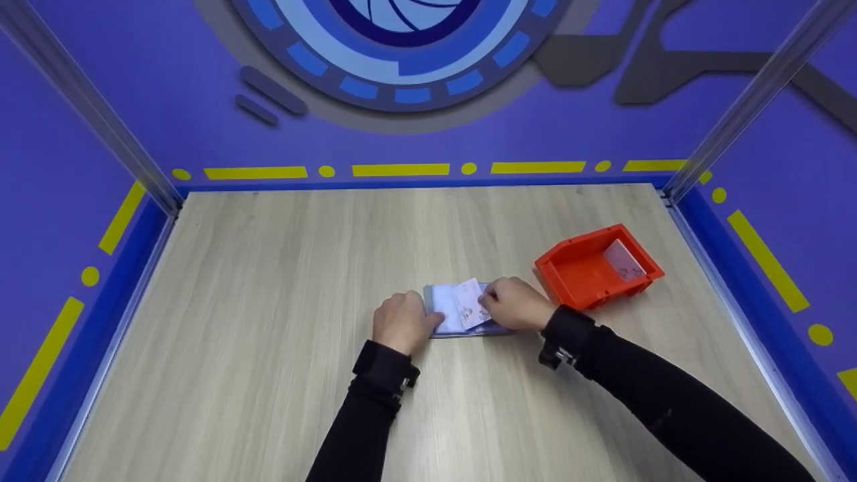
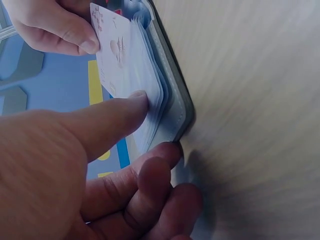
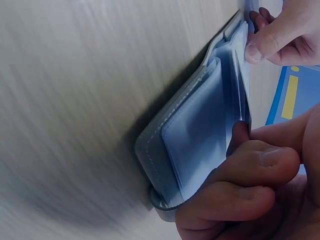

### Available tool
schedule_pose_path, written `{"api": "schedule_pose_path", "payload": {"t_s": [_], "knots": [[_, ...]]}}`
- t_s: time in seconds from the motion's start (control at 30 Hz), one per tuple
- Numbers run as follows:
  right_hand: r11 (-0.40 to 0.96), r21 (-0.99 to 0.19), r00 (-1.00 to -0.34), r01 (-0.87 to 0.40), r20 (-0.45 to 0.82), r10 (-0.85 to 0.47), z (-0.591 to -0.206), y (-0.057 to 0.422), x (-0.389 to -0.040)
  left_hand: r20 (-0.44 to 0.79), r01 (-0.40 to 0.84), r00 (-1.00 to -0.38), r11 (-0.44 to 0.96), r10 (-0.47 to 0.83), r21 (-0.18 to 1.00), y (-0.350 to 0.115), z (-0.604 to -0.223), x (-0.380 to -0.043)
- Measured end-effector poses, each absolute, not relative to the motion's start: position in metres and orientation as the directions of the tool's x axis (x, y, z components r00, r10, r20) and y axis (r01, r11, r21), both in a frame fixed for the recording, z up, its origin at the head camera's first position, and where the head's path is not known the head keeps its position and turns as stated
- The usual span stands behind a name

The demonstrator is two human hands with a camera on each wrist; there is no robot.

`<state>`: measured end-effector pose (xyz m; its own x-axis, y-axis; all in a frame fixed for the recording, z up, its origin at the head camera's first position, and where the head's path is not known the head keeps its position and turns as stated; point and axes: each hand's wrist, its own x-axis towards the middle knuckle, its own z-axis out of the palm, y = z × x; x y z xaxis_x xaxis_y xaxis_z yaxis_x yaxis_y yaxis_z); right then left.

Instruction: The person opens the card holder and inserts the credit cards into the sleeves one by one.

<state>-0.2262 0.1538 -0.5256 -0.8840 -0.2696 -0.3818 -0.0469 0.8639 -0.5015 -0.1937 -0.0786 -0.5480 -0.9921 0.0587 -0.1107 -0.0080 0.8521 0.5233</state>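
A grey card holder [image 1: 443, 296] lies spread open on the table, with a stack of clear plastic sleeves [image 2: 153, 82] on its left half. My left hand [image 1: 404, 323] grips its left edge, thumb pressing on the sleeves and fingers curled at the cover's edge. Between thumb and fingers, my right hand [image 1: 519, 304] pinches a pale pink printed card [image 1: 471, 304]. The card slants over the sleeves, its lower part overlapping them in the left wrist view. In the right wrist view, the holder's bluish right-hand pocket [image 3: 197, 125] shows below the curled fingers.
An orange-red plastic bin [image 1: 569, 271] stands to the right, just beyond my right hand. Another pink printed card [image 1: 624, 260] leans inside it. The wooden table [image 1: 268, 281] is bordered by blue-purple panels [image 1: 415, 150] at the back and both sides.
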Motion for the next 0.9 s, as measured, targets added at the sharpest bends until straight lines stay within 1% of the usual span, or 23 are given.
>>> {"api": "schedule_pose_path", "payload": {"t_s": [0.1,0.27,0.43,0.77,0.9], "knots": [[0.865,-0.499,-0.887,-0.054,-0.373,-0.271,-0.526,0.153,-0.228,-0.101,-0.001,-0.993,0.857,0.060,0.515,-0.078,-0.548,-0.193],[0.862,-0.507,-0.889,-0.032,-0.379,-0.256,-0.527,0.150,-0.228,-0.093,0.001,-0.994,0.859,0.057,0.511,-0.078,-0.548,-0.193],[0.859,-0.511,-0.889,-0.025,-0.381,-0.252,-0.529,0.145,-0.226,-0.110,-0.007,-0.992,0.862,0.057,0.507,-0.078,-0.548,-0.194],[0.846,-0.524,-0.898,-0.102,-0.318,-0.305,-0.533,0.140,-0.224,-0.088,0.010,-0.994,0.861,0.064,0.508,-0.078,-0.550,-0.194],[0.841,-0.533,-0.895,-0.099,-0.322,-0.309,-0.532,0.141,-0.223,-0.089,0.008,-0.994,0.860,0.062,0.510,-0.078,-0.550,-0.194]]}}
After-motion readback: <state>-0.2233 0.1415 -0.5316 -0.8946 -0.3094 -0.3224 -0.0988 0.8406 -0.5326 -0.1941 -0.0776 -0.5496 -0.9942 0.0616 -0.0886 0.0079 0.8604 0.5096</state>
